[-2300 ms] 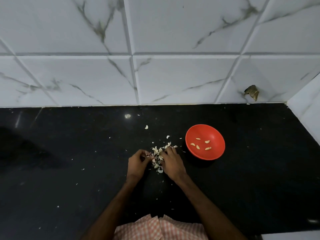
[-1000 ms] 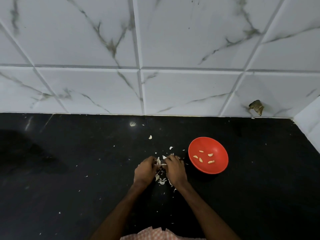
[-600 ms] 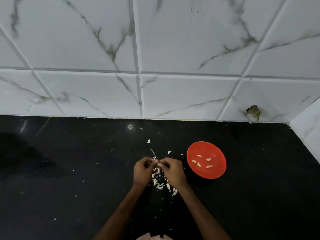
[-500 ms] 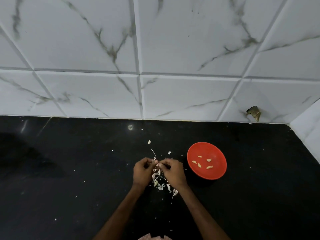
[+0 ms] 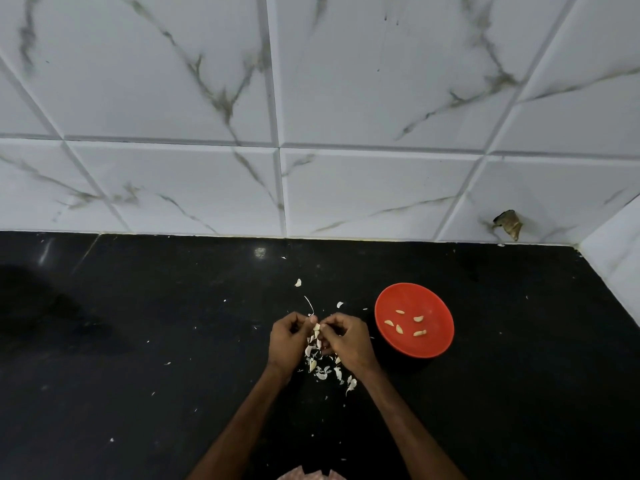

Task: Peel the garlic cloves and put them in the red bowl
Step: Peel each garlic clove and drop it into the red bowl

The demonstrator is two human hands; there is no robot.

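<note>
Garlic clove (image 5: 316,327), lower centre, is pinched by both left hand (image 5: 287,341) and right hand (image 5: 348,341) over the heap of skins (image 5: 322,370), likely so peel drops there; red bowl (image 5: 437,306) sits just right, within reach.

Red on black, under veined white

The red bowl (image 5: 429,346) at centre right holds pale yellow peeled cloves (image 5: 399,329); the countertop (image 5: 138,341) across the lower frame is glossy black, flecked with white. Off-white skins (image 5: 322,372) litter the lower centre around a cream garlic clove (image 5: 316,327). The wall tiles (image 5: 173,81) above are white with grey-brown veins — one brownish mark (image 5: 508,223) at right. A pink-and-white checked cloth (image 5: 308,476) shows at the bottom edge.
</note>
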